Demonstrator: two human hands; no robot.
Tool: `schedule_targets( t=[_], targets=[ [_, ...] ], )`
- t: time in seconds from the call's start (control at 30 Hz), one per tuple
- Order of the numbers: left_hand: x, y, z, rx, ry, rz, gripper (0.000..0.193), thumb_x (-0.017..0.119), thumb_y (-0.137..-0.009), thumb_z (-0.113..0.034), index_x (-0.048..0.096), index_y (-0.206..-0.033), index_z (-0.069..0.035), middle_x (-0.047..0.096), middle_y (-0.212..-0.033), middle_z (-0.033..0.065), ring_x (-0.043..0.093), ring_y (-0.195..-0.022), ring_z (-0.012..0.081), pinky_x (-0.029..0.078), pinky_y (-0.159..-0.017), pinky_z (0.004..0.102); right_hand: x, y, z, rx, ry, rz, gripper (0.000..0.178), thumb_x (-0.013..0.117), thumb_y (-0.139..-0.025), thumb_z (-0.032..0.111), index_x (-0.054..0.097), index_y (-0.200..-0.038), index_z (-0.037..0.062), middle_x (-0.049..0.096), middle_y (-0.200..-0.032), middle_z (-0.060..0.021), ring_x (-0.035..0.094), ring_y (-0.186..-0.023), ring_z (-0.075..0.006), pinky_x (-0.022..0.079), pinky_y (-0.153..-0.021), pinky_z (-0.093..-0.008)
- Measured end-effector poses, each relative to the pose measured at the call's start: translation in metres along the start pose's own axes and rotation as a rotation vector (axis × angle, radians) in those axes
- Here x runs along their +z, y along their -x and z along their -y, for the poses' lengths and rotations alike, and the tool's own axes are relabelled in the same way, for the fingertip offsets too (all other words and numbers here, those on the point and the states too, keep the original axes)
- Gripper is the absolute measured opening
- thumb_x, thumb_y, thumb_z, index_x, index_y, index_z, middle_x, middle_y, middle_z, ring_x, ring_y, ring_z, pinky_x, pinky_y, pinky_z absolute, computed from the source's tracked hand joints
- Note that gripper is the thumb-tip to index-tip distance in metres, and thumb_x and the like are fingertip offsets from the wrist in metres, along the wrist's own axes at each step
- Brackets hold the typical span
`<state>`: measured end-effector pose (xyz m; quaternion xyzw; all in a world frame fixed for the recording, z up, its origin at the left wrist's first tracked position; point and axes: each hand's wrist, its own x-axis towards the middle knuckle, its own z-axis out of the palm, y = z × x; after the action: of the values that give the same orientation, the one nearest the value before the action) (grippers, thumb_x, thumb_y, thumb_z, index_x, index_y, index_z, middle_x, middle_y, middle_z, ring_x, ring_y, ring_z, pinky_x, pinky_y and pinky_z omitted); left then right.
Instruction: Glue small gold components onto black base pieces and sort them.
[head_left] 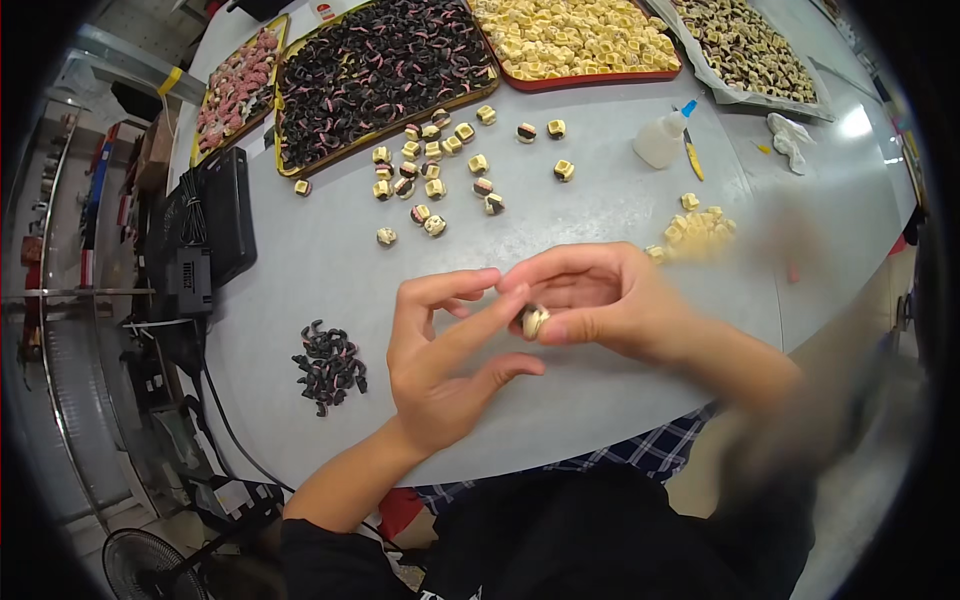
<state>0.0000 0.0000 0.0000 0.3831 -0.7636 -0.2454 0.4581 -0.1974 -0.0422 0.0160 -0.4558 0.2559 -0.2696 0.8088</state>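
Over the near middle of the table, my right hand (605, 300) pinches a small cream-and-black piece (536, 321) between its thumb and fingers. My left hand (445, 365) is open beside it, thumb and fingers apart. One left fingertip reaches the piece's upper side; whether it touches I cannot tell. A loose pile of small black curved pieces with pink edges (330, 367) lies to the left. Beyond my hands, several assembled cream-and-black pieces (433, 188) are scattered. On the right is a small heap of cream cube-like pieces (697, 232), partly blurred.
Along the far side stand a tray of black curved pieces (385, 75), a red tray of cream pieces (590, 84), a tray of pink pieces (235, 90) and a paper-lined tray (770, 100). A blue-tipped squeeze bottle (661, 140), yellow craft knife (694, 158) and crumpled tissue (788, 143) lie right. A black device with cable (230, 215) sits left.
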Motion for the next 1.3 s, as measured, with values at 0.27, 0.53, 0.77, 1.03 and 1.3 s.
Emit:
schedule_targets(
  t=[0.27,0.53,0.77,1.03,1.3],
  targets=[
    [0.001,-0.001,0.001,-0.19,0.084,-0.205,0.039,0.075,-0.069,-0.014,0.063,-0.104,-0.003,0.051,-0.107,0.0107,0.05,-0.089,0.0187,0.042,-0.07,0.0269,-0.002,0.003,0.007,-0.017,-0.23,-0.128,0.029,0.065,-0.08,0.008,0.058,-0.105,-0.0057,0.063,-0.092,-0.0142,0.062,-0.089,-0.0218,0.05,-0.083,-0.0327],
    [0.0,-0.001,-0.005,-0.063,-0.043,-0.179,0.036,0.079,-0.062,-0.014,0.068,-0.097,-0.011,0.054,-0.103,0.0068,0.049,-0.086,0.018,0.041,-0.07,0.0269,0.001,0.004,0.006,-0.096,0.174,-0.114,0.033,0.067,-0.077,0.003,0.056,-0.107,-0.0054,0.065,-0.091,-0.0162,0.064,-0.083,-0.0201,0.05,-0.081,-0.0313],
    [-0.001,-0.004,-0.008,0.13,-0.255,-0.102,0.034,0.078,-0.057,-0.014,0.072,-0.09,-0.018,0.059,-0.098,-0.0009,0.044,-0.091,0.021,0.039,-0.071,0.0299,0.005,0.004,0.005,-0.084,0.111,-0.028,0.049,0.07,-0.073,-0.002,0.042,-0.113,-0.0002,0.067,-0.085,-0.0116,0.062,-0.087,-0.0167,0.048,-0.078,-0.0274],
    [0.0,0.002,-0.011,0.187,-0.394,-0.095,0.028,0.078,-0.06,-0.016,0.072,-0.087,-0.018,0.055,-0.099,0.0012,0.041,-0.096,0.0247,0.037,-0.079,0.0349,0.007,0.004,-0.003,-0.119,0.116,-0.022,0.036,0.065,-0.075,-0.006,0.043,-0.102,0.0016,0.065,-0.091,-0.0145,0.062,-0.087,-0.015,0.046,-0.081,-0.0264],
    [-0.035,-0.026,-0.009,0.0,-0.527,-0.033,0.028,0.076,-0.062,-0.011,0.07,-0.089,-0.012,0.057,-0.096,0.0055,0.051,-0.089,0.0233,0.042,-0.071,0.0329,-0.001,-0.009,-0.011,-0.208,0.28,-0.265,0.029,0.064,-0.076,-0.004,0.05,-0.101,-0.0006,0.052,-0.117,-0.0165,0.06,-0.092,-0.0168,0.049,-0.079,-0.0268]
  ],
)
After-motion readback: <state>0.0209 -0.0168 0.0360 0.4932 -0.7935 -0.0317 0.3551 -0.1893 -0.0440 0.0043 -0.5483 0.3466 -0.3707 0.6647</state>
